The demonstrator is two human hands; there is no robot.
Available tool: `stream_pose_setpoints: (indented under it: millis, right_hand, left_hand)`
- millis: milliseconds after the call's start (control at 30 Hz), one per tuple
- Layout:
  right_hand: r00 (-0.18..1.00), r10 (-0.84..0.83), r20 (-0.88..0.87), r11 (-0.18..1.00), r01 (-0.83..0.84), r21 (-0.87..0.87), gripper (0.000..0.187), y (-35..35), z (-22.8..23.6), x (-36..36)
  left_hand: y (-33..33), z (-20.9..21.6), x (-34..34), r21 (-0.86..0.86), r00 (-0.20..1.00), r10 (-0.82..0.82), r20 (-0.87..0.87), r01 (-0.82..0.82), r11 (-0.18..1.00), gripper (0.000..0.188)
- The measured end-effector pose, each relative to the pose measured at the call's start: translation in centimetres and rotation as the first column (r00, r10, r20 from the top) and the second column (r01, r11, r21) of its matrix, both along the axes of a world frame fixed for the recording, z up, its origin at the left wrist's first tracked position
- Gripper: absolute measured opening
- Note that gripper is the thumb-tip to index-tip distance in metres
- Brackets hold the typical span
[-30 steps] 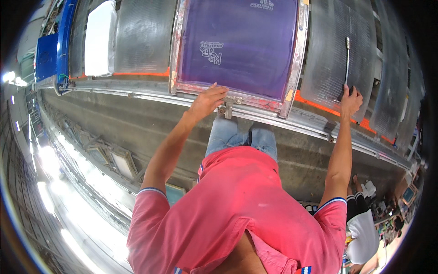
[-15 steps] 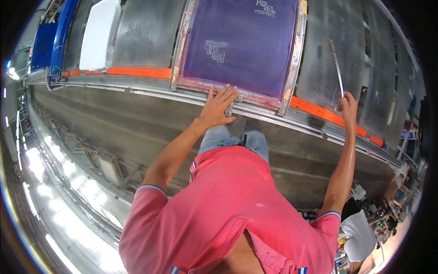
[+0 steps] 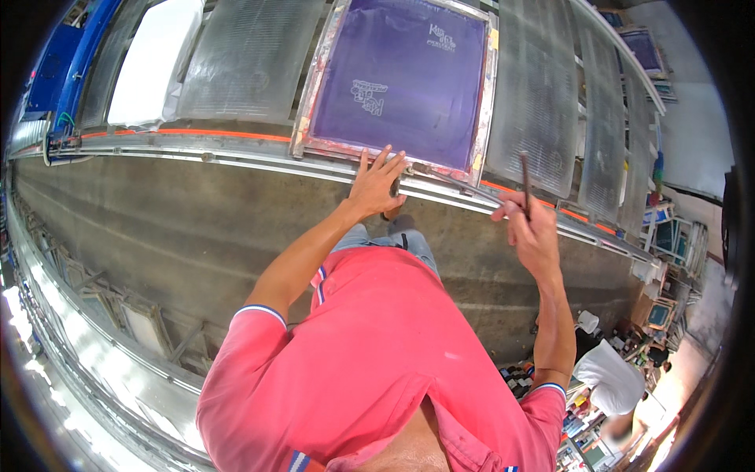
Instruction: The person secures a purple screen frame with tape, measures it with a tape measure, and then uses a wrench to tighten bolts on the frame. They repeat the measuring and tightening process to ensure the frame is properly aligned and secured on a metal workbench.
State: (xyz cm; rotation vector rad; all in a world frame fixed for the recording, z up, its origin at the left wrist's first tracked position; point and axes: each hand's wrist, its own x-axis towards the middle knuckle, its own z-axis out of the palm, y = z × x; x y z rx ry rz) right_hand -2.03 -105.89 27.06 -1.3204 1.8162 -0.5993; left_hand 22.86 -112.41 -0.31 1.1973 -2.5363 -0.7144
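Note:
My left hand (image 3: 379, 182) lies with fingers spread over the near rail of a screen-printing frame (image 3: 486, 94), its thumb beside a small metal clamp. Purple mesh (image 3: 409, 86) with two pale designs fills the frame. My right hand (image 3: 535, 234) is closed around a metal rod tool (image 3: 464, 186), to the right of the frame. One thin silvery length slants from that hand to a bolt-like fitting (image 3: 412, 167) on the near rail. A darker length stands up from the fist; whether both are one bent tool is hidden by the fingers.
Grey ribbed panels (image 3: 535, 94) line the table on both sides, with a white board (image 3: 153, 67) at far left. An orange strip (image 3: 228, 135) and metal rail (image 3: 259, 161) run along the front edge. Another person in a white top (image 3: 609, 377) is at lower right.
My right hand has come left and down from over the right panel, bringing the rod tool to the frame's near rail. My left hand stays on the rail. The view has shifted rightward.

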Motion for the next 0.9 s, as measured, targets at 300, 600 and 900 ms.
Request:
stream_pose_setpoints:
  millis: [300,600,900]
  right_hand:
    - [0.749,0.516,-0.416,0.824,-0.567,0.002,0.016,-4.0,-2.6,2.1]
    - [0.226,0.640,-0.734,0.369,-0.929,0.037,0.025,-10.1,1.8,4.3]
    - [0.700,0.434,-0.567,0.873,-0.481,0.075,0.034,-9.1,-0.4,6.0]
  left_hand:
    - [-0.4,0.9,-0.2,0.037,0.991,-0.048,0.127,0.044,0.998,0.087]
    - [-0.5,0.9,-0.4,0.041,0.984,-0.094,0.152,0.089,0.995,0.096]
    - [-1.2,2.7,-0.2,0.105,0.990,-0.079,0.118,0.066,0.992,0.073]
